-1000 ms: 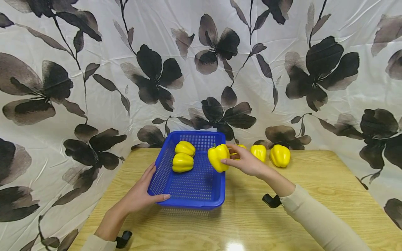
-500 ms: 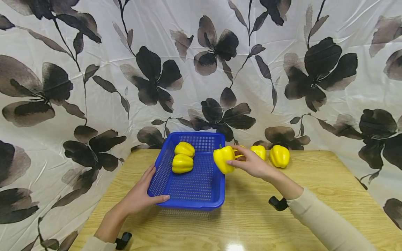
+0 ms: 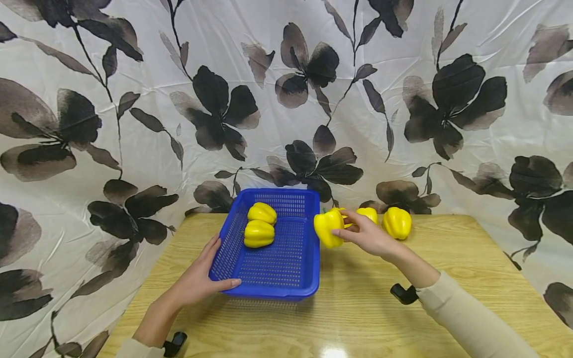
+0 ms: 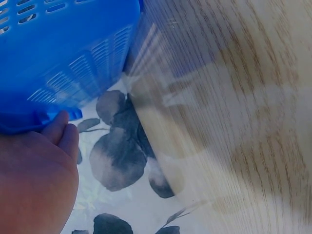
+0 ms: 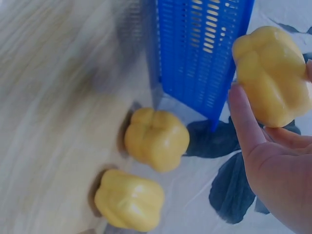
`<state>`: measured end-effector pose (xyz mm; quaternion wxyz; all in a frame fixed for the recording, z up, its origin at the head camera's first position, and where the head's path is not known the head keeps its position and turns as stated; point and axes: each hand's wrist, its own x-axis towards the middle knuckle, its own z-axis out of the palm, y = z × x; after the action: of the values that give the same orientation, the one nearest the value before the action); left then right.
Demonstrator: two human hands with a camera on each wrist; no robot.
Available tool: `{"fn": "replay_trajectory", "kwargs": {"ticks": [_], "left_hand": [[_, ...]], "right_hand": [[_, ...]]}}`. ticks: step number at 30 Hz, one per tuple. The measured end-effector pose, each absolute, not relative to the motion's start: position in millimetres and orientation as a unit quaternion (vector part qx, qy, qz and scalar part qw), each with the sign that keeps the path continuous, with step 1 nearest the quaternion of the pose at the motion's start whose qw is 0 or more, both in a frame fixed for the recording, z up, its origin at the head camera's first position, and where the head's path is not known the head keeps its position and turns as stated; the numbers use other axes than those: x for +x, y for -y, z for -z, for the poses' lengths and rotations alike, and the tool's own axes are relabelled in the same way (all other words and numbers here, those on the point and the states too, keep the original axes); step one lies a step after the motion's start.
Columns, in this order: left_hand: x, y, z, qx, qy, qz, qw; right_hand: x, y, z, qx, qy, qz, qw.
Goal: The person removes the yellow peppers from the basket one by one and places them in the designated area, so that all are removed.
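Note:
My right hand (image 3: 369, 236) holds a yellow bell pepper (image 3: 328, 228), stem up, between thumb and fingers, just off the right rim of a blue plastic basket (image 3: 273, 292). In the right wrist view that bell pepper (image 5: 273, 78) is raised beside the basket's perforated wall (image 5: 195, 58). My left hand (image 3: 192, 281) grips the basket at its near left corner, thumb over the front rim and fingers along the side. Inside the basket, two yellow bell peppers, a far one (image 3: 262, 214) and a nearer one (image 3: 259, 234), lie together at the left.
Along the back of the wooden table (image 3: 358, 308) sit more yellow bell peppers: one at the right (image 3: 397, 223), a second (image 3: 368, 215) beside it, another partly hidden behind my right hand. A floral cloth (image 3: 286, 99) hangs right behind the table.
My right hand has moved right with the bell pepper, from above the basket's right part to just past its right rim. My left hand and the basket have stayed in place.

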<state>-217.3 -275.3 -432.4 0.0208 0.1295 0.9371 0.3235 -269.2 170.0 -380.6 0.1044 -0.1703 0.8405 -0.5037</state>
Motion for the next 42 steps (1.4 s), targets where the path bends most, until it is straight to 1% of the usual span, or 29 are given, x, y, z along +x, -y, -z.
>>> {"fn": "replay_trajectory", "kwargs": {"ticks": [8, 21, 31, 42], "left_hand": [[-217, 275, 432, 0.127, -0.938, -0.321, 0.021], [-217, 275, 431, 0.132, -0.938, -0.32, 0.014], [-215, 274, 432, 0.133, -0.936, -0.325, 0.013], [-217, 275, 433, 0.129, -0.937, -0.325, 0.016]], "right_hand": [[-263, -179, 391, -0.157, -0.84, 0.508, 0.107], [-256, -183, 421, -0.145, -0.841, 0.507, 0.12], [-248, -186, 429, -0.141, -0.828, 0.526, 0.137], [-251, -189, 442, -0.114, -0.812, 0.551, 0.154]]}}
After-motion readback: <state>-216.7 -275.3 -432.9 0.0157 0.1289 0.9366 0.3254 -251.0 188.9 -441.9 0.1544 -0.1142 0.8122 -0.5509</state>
